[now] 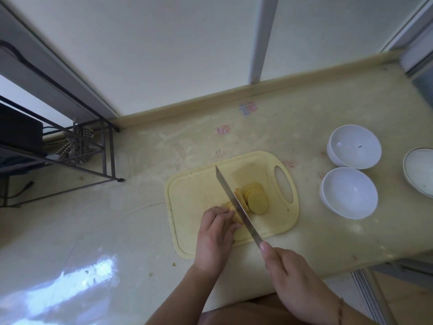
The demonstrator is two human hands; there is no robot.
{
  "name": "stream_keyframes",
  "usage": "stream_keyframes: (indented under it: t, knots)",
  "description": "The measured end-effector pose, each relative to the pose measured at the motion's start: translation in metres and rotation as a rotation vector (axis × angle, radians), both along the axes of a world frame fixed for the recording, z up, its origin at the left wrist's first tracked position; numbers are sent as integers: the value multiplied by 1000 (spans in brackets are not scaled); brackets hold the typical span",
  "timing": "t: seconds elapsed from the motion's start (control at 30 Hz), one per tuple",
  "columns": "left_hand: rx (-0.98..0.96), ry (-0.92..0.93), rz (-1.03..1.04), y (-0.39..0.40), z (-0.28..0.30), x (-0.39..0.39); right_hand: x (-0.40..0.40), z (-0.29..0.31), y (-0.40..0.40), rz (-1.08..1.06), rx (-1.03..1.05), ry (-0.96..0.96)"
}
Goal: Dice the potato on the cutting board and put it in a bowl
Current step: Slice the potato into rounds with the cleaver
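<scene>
A pale yellow cutting board (194, 195) lies on the counter. On it, several round potato slices (256, 200) lean overlapped to the right of a long knife blade (236, 205). The uncut potato end (230, 213) sits left of the blade, mostly hidden under the fingertips of my left hand (214, 238), which presses on it. My right hand (297, 282) grips the knife handle at the board's near edge, with the blade angled away across the potato. Two empty white bowls (349, 193) (355, 146) stand to the right of the board.
A third white dish (419, 170) is cut off at the right edge. A black wire rack (77, 146) with a checked cloth stands at the back left. The beige counter (117, 219) ends in a raised lip against the wall, and its front edge drops off at lower right.
</scene>
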State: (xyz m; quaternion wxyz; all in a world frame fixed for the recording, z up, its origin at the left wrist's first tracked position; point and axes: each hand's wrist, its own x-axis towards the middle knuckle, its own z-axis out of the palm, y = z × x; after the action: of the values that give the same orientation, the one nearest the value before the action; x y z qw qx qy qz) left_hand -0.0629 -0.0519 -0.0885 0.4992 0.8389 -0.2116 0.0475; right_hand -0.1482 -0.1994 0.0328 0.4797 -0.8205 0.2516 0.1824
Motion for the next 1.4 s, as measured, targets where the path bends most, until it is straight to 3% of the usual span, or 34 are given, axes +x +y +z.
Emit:
stream_keyframes:
  t: [0.27, 0.77, 0.97, 1.4]
  knots:
    - [-11, 23, 7, 2, -2, 1, 4, -2, -7, 23, 68, 41]
    - [-2, 56, 4, 4, -1, 0, 30, -35, 15, 125, -72, 20]
    - [64, 72, -62, 7, 0, 0, 31, -33, 14, 104, -37, 12]
    - [66, 65, 69, 2, 17, -8, 9, -19, -1, -4, 139, -10]
